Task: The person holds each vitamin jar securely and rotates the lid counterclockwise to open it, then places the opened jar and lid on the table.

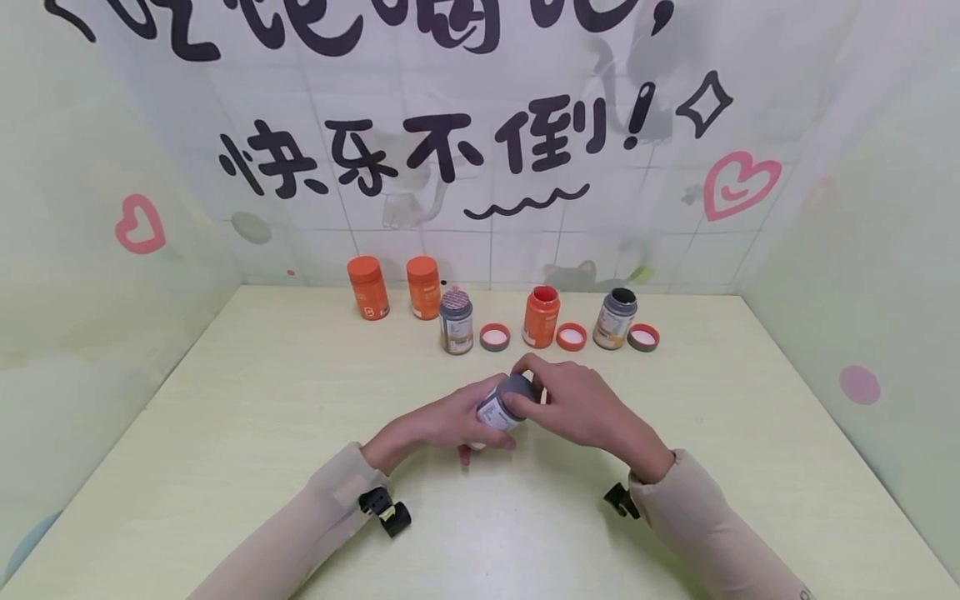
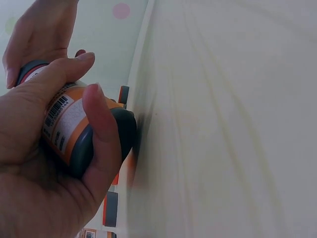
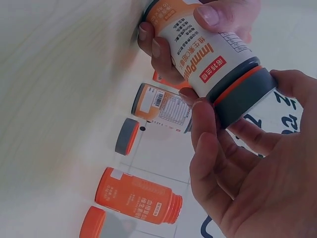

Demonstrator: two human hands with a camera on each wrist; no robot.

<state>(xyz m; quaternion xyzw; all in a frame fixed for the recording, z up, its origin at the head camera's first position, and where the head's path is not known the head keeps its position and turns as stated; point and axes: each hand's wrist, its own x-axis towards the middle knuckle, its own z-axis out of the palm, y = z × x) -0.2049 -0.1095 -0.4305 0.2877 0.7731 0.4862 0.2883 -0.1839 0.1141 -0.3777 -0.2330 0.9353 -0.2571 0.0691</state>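
Note:
A grey supplement bottle (image 3: 195,47) with a white and orange label is held tilted above the table. My left hand (image 1: 461,417) grips it round its body, thumb on one side and fingers on the other, as the left wrist view also shows. At the bottle's upper end, my right hand (image 1: 577,404) pinches the dark grey cap (image 3: 245,96) between thumb and fingers. The cap sits on the neck, and an orange ring shows along its lower edge.
Behind the hands stand a grey bottle (image 1: 456,325) with a patterned seal, an uncapped orange bottle (image 1: 541,321) and an uncapped grey bottle (image 1: 617,321). Lids (image 1: 572,337) lie beside them, insides up. Two capped orange bottles (image 1: 368,290) stand back left, near the printed wall sheet (image 1: 420,217).

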